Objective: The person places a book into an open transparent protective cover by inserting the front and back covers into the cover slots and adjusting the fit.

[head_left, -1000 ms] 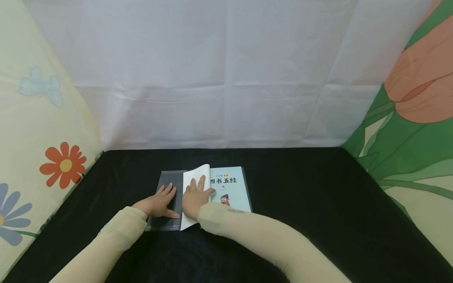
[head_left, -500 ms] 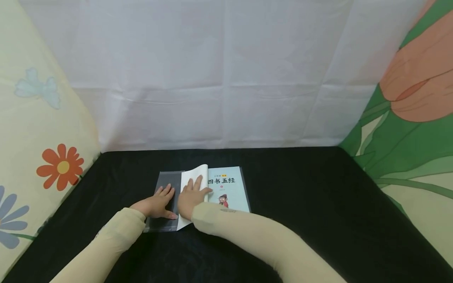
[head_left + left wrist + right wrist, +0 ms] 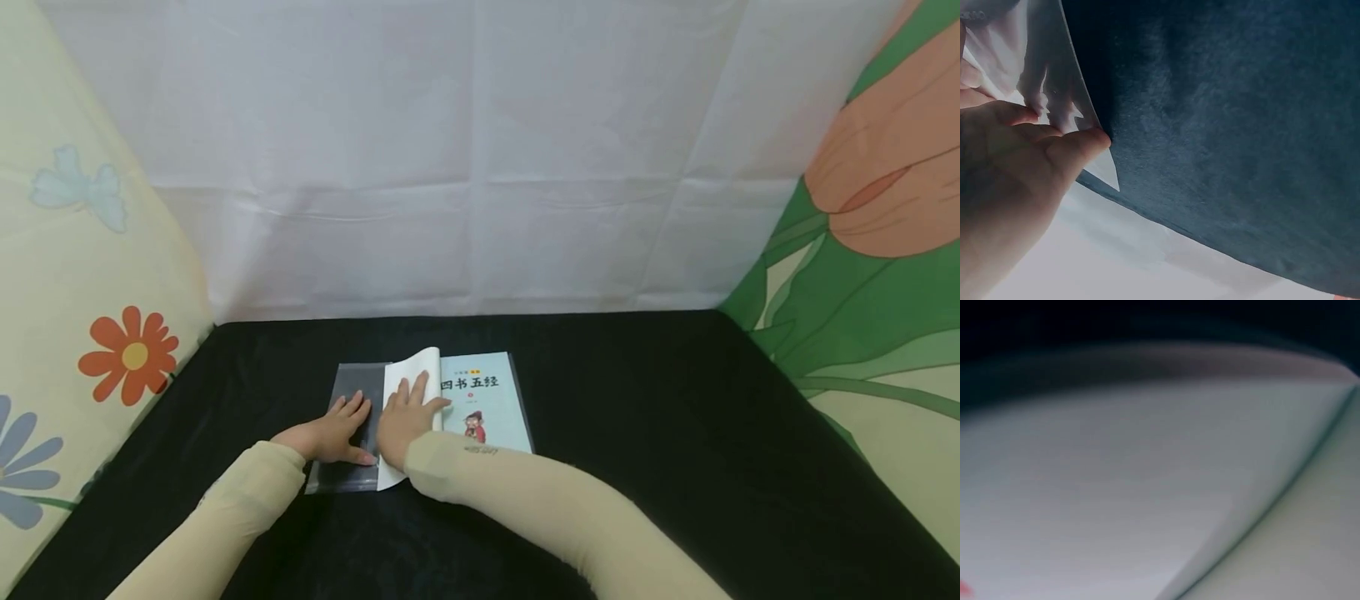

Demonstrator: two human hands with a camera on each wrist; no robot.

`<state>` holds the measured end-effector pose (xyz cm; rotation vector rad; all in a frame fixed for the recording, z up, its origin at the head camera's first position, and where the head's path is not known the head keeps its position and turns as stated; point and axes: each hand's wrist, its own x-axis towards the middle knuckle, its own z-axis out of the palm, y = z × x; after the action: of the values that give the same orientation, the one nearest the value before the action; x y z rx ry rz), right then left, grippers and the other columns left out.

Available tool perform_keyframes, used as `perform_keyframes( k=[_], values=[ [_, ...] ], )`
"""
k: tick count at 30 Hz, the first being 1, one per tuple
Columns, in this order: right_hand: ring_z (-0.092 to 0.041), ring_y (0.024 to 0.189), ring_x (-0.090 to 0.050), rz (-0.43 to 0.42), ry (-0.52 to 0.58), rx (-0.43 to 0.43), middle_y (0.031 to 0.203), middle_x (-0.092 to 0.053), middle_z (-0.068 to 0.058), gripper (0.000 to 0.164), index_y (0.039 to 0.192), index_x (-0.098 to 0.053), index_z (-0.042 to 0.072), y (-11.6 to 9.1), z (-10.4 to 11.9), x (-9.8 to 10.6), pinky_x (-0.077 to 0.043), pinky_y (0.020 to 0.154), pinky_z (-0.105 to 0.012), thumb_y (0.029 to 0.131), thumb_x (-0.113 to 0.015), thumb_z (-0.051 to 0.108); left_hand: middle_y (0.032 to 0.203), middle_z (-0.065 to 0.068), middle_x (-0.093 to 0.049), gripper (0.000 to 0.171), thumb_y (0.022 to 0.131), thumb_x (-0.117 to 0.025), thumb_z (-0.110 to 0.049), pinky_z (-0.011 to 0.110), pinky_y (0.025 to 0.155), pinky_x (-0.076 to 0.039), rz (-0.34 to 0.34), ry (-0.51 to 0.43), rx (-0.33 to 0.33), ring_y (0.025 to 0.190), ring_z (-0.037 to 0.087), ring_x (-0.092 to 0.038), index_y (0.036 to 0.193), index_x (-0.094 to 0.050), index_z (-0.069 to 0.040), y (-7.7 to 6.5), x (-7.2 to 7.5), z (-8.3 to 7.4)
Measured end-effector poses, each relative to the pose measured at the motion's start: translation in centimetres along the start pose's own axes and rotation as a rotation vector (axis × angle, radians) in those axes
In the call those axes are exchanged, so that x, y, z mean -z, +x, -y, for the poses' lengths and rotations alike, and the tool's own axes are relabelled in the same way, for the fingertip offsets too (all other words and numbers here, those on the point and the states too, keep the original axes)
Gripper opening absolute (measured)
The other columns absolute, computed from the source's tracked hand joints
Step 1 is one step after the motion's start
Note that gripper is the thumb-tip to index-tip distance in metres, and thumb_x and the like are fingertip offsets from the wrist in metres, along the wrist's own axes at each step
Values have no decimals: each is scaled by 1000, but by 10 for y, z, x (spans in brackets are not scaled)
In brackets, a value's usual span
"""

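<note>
1. Two cream sleeves rise from the bottom edge of the head view, the left sleeve (image 3: pixel 217 525) from eight o'clock and the right sleeve (image 3: pixel 570 508) from five.
2. At eight o'clock, the left hand (image 3: pixel 333 433) lies with fingers outstretched and spread on a clear plastic cover (image 3: pixel 356 379), gripping nothing. The left wrist view shows the plastic as glossy, with a pointed corner beside the hand.
3. At seven o'clock, the right hand (image 3: pixel 405 421) rests on a white leaf (image 3: pixel 411 363), its fingers straight and slightly parted, grasping nothing. The right wrist view is too blurred to show them.
4. At six o'clock lies the book (image 3: pixel 491 408), its pale blue front facing up: bold black Chinese characters, a small orange mark above, a cartoon figure in red below. The white leaf overlaps its left side, curving at the top; a plastic margin borders its right edge.
5. Black cloth covers the tabletop (image 3: pixel 637 433) beneath.
6. Farthest, a creased white sheet (image 3: pixel 480 167) hangs at twelve o'clock.
</note>
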<state>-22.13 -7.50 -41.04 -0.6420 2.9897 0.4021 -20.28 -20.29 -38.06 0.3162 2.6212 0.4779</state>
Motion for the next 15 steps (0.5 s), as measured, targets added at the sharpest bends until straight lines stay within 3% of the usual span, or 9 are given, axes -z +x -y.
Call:
perform_keyframes(
  k=[5, 15],
  values=[
    [-44, 143, -18, -4, -24, 6, 157, -28, -9, 52, 149, -41, 17, 0, 1, -2, -42, 91, -62, 102, -42, 40, 153, 38, -6, 94, 85, -75, -32, 66, 108, -14, -1, -9, -24, 138, 58, 0, 146, -22, 15, 1, -2, 4],
    [-44, 143, -15, -3, 23, -6, 159, -24, -10, 54, 150, -38, 15, 2, 3, -1, -40, 93, -64, 103, -42, 40, 153, 37, -8, 94, 86, -74, -34, 65, 108, -16, -3, 19, -11, 138, 58, -2, 146, -22, 15, 0, -1, 2]
  ],
)
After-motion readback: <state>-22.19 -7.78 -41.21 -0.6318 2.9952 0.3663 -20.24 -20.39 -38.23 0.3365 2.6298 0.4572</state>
